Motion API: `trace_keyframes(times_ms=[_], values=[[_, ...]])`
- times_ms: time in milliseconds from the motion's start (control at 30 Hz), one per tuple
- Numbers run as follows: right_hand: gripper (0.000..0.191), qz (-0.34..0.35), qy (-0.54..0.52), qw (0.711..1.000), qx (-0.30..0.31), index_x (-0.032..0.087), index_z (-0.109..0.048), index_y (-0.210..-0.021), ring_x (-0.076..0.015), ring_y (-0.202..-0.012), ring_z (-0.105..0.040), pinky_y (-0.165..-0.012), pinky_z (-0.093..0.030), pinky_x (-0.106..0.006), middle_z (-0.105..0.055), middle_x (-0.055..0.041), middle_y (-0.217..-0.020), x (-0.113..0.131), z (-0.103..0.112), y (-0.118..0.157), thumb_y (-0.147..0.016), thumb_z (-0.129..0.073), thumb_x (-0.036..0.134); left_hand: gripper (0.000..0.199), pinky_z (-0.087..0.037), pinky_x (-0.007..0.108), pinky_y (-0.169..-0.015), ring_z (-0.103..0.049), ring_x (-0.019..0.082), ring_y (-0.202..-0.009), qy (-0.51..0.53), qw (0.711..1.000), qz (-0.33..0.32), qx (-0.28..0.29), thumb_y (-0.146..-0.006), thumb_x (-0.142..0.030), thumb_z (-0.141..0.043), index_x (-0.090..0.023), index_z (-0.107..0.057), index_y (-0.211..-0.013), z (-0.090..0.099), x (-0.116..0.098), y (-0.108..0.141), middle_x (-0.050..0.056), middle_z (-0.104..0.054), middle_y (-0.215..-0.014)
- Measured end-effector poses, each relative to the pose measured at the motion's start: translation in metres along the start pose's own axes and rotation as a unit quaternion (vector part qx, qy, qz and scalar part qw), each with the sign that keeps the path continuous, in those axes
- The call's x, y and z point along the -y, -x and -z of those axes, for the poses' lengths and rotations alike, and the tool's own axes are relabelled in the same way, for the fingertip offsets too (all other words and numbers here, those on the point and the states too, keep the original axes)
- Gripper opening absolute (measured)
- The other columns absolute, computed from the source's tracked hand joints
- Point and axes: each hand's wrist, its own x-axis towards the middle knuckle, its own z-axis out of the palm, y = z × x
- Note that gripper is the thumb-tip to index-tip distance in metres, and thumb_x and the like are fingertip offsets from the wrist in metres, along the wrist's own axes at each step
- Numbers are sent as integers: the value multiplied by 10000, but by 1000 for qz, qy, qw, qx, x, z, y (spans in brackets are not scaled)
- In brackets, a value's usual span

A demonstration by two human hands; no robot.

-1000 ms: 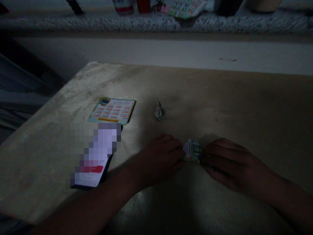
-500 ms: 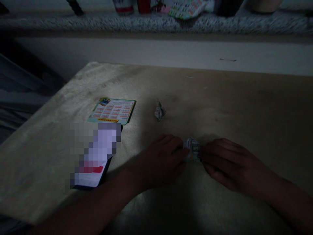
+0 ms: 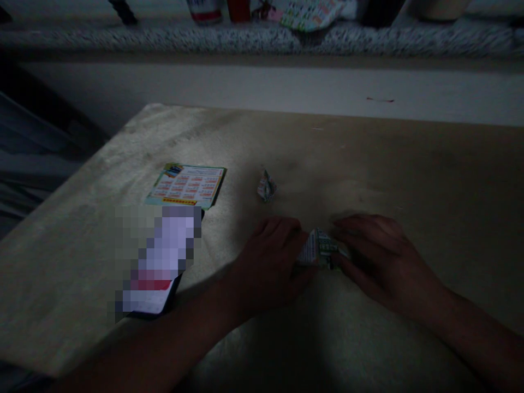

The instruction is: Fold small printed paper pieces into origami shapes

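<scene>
The folded paper (image 3: 323, 249) sits between the fingertips of the two hands, near the tabletop (image 3: 368, 174). It is small and roughly triangular, its peak pointing away from the wrists and its long side nearest them. Printed text covers it: a pale panel with fine lines of type beside the left fingers, a darker green panel with larger lettering beside the right thumb. A crease runs down between the two.

The left hand (image 3: 270, 265) is closed around the paper's left end, index finger above and thumb along the near edge. The right hand (image 3: 379, 254) is partly open — its thumb touches the right end of the paper, while the fingers arch above with a gap between.

Half a second ago, the right fingers were bunched together at that right end; now they have lifted and spread from the thumb, and a pale corner shows between them. The left fingers have drawn back a little from the crease, and the left thumb now shows more clearly.

Beyond the left fingertips, a second, smaller folded piece (image 3: 266, 187) stands where it was. The printed card (image 3: 188, 185) and phone (image 3: 164, 262), left of the left hand, also stay put.
</scene>
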Motion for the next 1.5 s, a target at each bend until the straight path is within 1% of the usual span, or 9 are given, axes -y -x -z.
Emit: trace_keyframes(times_ms=[133,300,400,533,633,833,1200,1400,1500], values=[[263,-34,-15,999,3,162,-668,-1135,-347,-1178,-602,-979,-467,-558,-659,-159,-1249,2,-10,-2,-892,-672,262,345,-420,467,-1018,-524,285,-1152,24,1000,16,-3,-885,-326,-643,-154,-620,-1183,-8,-6,1,120,-599,-1252],[186,-84,-118,989,-28,216,-659,-995,-283,-1066,-664,-953,-501,-498,-718,-77,-1072,7,-13,-4,-823,-711,169,538,-447,493,-1004,-544,302,-1148,72,996,42,-35,-816,-332,-704,-154,-537,-1296,-8,-7,0,140,-611,-1254],[119,-156,-191,968,-36,219,-639,-922,-193,-744,-694,-657,-560,-332,-716,-35,-857,12,-12,-2,-827,-690,170,550,-482,463,-944,-604,271,-1035,111,991,57,-53,-788,-329,-735,-170,-549,-1281,-8,-6,-1,110,-671,-1137],[46,-203,-235,950,-34,214,-641,-856,-129,-508,-598,-442,-457,-244,-688,-4,-677,22,-10,-3,-848,-684,228,148,-496,357,-796,-614,178,-768,157,983,69,-68,-866,-292,-656,-180,-679,-960,-8,-8,-2,31,-696,-839],[68,-186,-235,951,-71,216,-656,-788,-107,-465,-562,-414,-424,-222,-670,17,-612,29,-8,-7,-828,-712,220,172,-457,287,-663,-575,140,-648,187,976,94,-65,-893,-295,-622,-164,-691,-805,-7,-12,-3,7,-651,-690],[94,-178,-228,953,-89,212,-692,-728,-99,-462,-561,-419,-414,-213,-655,23,-580,34,-4,-11,-794,-751,179,167,-371,206,-516,-530,93,-550,288,944,156,-42,-879,-266,-631,-148,-702,-784,-5,-18,-4,-17,-625,-619],[87,-166,-228,954,-101,201,-703,-725,-106,-465,-584,-434,-440,-210,-690,9,-596,33,-4,-9,-777,-746,147,140,-468,200,-593,-625,114,-654,416,887,199,-8,-872,-262,-657,-144,-732,-877,-2,-12,-5,8,-696,-733],[64,-211,-325,917,-98,200,-711,-752,-113,-508,-624,-456,-487,-185,-705,5,-624,32,-9,-6,-778,-747,154,189,-468,186,-579,-600,93,-619,533,818,211,44,-850,-300,-694,-122,-732,-903,2,-3,-8,15,-681,-733],[56,-218,-354,906,-86,199,-716,-764,-116,-517,-629,-461,-493,-185,-698,3,-627,31,-10,-6,-783,-729,149,168,-461,187,-571,-588,91,-610,530,822,203,48,-842,-283,-689,-121,-724,-869,3,-3,-8,9,-667,-711]])
